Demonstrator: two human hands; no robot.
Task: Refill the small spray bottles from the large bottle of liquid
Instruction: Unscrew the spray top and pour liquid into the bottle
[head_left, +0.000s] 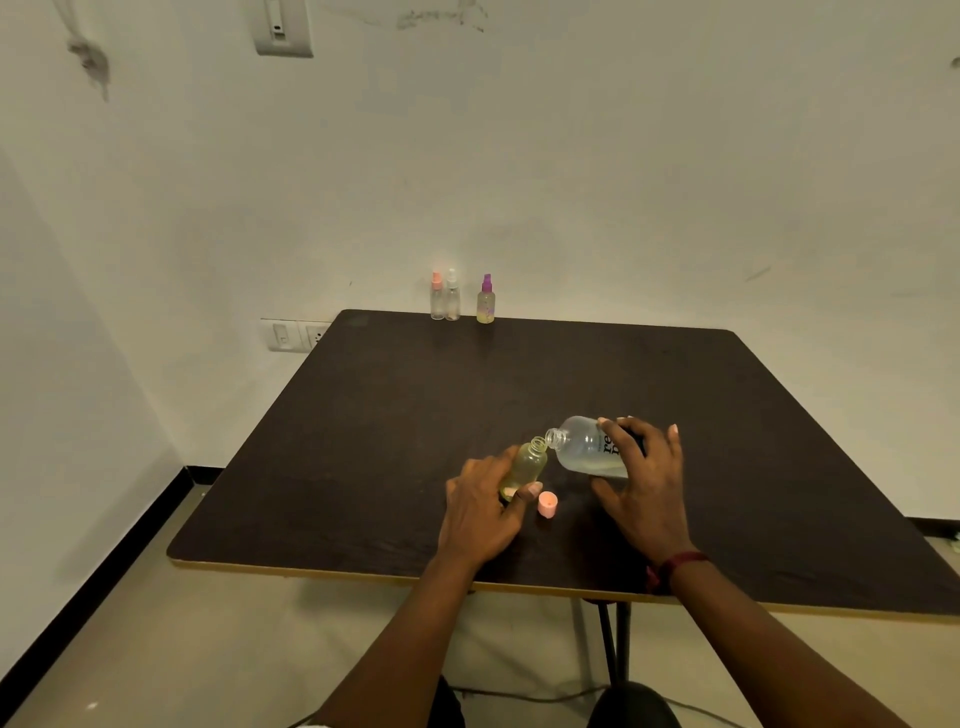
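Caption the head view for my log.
Refilling: right hand tips large bottle toward open small bottle gripped by left hand.

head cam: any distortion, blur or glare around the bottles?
Head view: wide-angle lens bows the table edges; light dim, yellowish; far spray bottles slightly soft; left hand holding the small bottle and right hand holding the large bottle fairly sharp, no hard glare.

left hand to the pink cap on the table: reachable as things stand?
Probably yes for the path: the pink cap lies on the table just beside the thumb of the left hand, nothing between. But that hand grips the open small bottle at the mouth of the large bottle, so it must let go first.
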